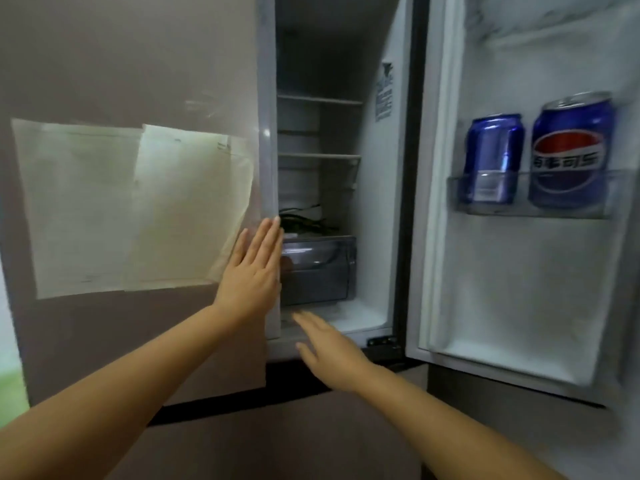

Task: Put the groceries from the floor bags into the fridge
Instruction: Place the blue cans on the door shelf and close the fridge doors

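The fridge [346,81] stands with its right door [519,271] swung wide and its left door [138,64] closed or nearly so. The left hand [254,268] lies flat, fingers straight, against the left door's free edge, grasping nothing. The right hand [325,344] reaches low toward the fridge floor, fingers straight and released, also empty; it is blurred, so whether it touches anything I cannot tell.

No bags or floor groceries are in view; they must lie outside the picture. Already inside are two cans [568,150] upright in the door bin [536,206], something dark and stringy on the shelf above the drawer [318,268], and bare shelves [318,155] higher up.

The step in hand looks like opening the left door to widen the access. To do it well, the left fingers should hook round the door edge rather than press flat on its face, then draw it out steadily so that the papers [131,209] stuck on its front are not torn. The right hand should stay clear of the gap. Both doors should be left fully open before bending to the bags, so that each item goes straight to a free shelf.
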The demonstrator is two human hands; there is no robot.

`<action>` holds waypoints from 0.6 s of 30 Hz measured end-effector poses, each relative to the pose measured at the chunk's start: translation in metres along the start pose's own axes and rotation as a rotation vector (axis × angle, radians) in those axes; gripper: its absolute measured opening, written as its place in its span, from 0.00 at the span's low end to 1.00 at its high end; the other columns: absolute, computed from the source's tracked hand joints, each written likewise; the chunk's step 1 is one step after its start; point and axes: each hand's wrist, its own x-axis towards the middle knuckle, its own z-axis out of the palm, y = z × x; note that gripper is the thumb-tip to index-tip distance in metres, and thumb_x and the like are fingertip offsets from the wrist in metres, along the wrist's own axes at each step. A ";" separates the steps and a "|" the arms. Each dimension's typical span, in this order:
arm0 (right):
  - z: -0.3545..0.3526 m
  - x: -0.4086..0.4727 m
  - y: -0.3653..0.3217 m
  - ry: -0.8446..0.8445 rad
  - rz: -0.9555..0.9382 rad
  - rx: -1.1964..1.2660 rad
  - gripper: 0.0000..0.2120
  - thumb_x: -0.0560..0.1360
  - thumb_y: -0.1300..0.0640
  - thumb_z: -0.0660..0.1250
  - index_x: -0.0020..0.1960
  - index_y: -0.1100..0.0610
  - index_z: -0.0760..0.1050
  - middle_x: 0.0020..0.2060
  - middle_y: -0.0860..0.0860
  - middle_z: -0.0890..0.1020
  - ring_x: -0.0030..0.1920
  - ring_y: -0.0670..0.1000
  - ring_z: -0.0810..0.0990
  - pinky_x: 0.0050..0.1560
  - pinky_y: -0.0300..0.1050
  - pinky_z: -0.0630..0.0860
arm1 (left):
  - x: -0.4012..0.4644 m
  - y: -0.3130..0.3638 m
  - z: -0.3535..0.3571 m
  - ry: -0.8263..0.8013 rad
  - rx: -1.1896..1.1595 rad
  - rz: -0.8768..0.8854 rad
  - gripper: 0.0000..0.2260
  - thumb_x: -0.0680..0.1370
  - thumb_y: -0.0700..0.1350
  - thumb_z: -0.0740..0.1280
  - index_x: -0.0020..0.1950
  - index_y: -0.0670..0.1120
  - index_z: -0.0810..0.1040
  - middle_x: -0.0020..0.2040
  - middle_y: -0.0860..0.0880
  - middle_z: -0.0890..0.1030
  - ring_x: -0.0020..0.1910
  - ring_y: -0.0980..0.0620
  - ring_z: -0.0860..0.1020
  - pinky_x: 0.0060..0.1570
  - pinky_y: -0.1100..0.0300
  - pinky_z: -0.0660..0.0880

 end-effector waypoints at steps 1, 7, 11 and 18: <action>-0.014 -0.015 0.010 0.060 0.023 -0.025 0.24 0.81 0.54 0.55 0.76 0.54 0.58 0.75 0.52 0.62 0.74 0.52 0.61 0.71 0.51 0.63 | 0.011 0.017 -0.007 0.031 -0.078 0.012 0.35 0.70 0.45 0.59 0.75 0.36 0.53 0.76 0.40 0.58 0.77 0.48 0.38 0.74 0.48 0.44; -0.123 -0.110 0.060 0.381 0.221 -0.167 0.15 0.81 0.59 0.55 0.65 0.54 0.73 0.62 0.49 0.74 0.60 0.50 0.74 0.56 0.37 0.69 | 0.131 0.165 -0.125 0.304 -0.585 0.359 0.27 0.76 0.45 0.54 0.76 0.41 0.57 0.76 0.42 0.61 0.75 0.45 0.59 0.73 0.49 0.56; -0.174 -0.172 0.081 0.559 0.286 -0.267 0.13 0.78 0.63 0.58 0.59 0.56 0.77 0.55 0.51 0.78 0.54 0.51 0.78 0.53 0.44 0.76 | 0.180 0.227 -0.178 0.158 -0.851 0.215 0.23 0.79 0.46 0.58 0.74 0.42 0.62 0.72 0.44 0.68 0.70 0.46 0.66 0.71 0.55 0.62; -0.199 -0.245 0.099 0.617 0.347 -0.365 0.13 0.77 0.65 0.59 0.56 0.57 0.79 0.52 0.51 0.79 0.52 0.49 0.78 0.49 0.35 0.71 | 0.194 0.236 -0.177 0.088 -0.809 -0.020 0.15 0.80 0.50 0.55 0.55 0.42 0.74 0.53 0.45 0.79 0.50 0.46 0.75 0.53 0.54 0.67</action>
